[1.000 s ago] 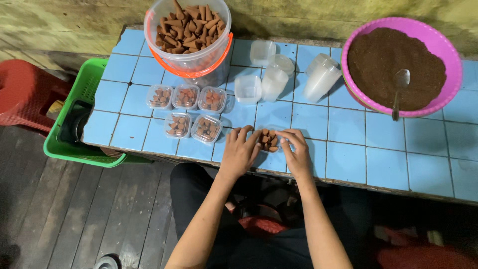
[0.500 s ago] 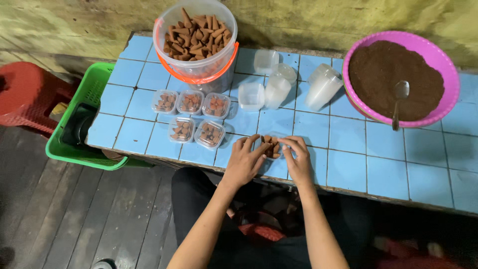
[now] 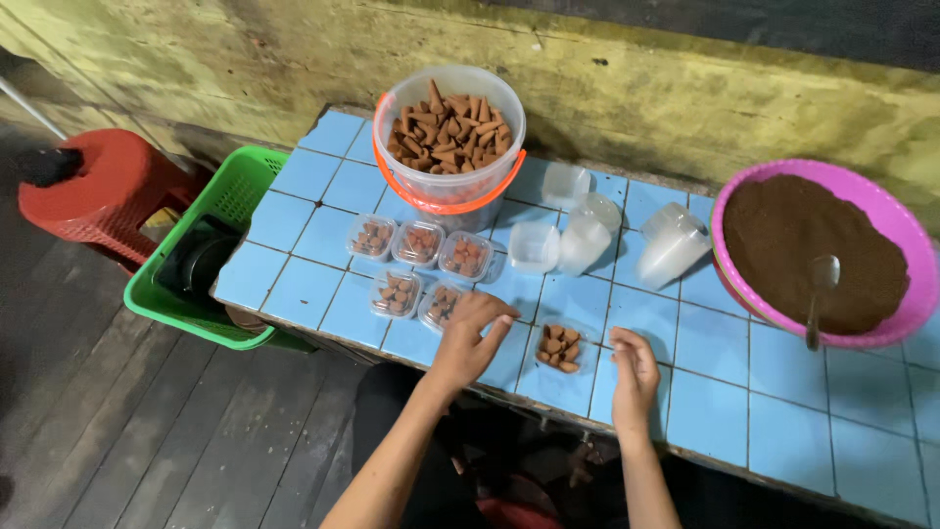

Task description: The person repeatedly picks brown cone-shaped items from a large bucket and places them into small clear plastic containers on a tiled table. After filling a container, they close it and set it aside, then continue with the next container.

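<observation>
Grip of both hands is open and empty: left hand (image 3: 474,338) and right hand (image 3: 634,367) are laid flat on the blue-tiled tabletop (image 3: 729,392). Between them sits the small clear plastic box of brown cones (image 3: 558,347), slightly nearer the right hand.

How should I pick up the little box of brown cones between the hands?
Probably from above, pinching the two long sides of the small clear box. It lies flat on the blue tiled table, low and apparently lidless, so keep it level. Both sides are free.

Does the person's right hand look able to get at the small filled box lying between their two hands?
Probably yes. The right hand rests open on the blue tiled table, just right of the small box of brown cones. Only bare tile lies between them, and the left hand sits on the box's other side.
</observation>
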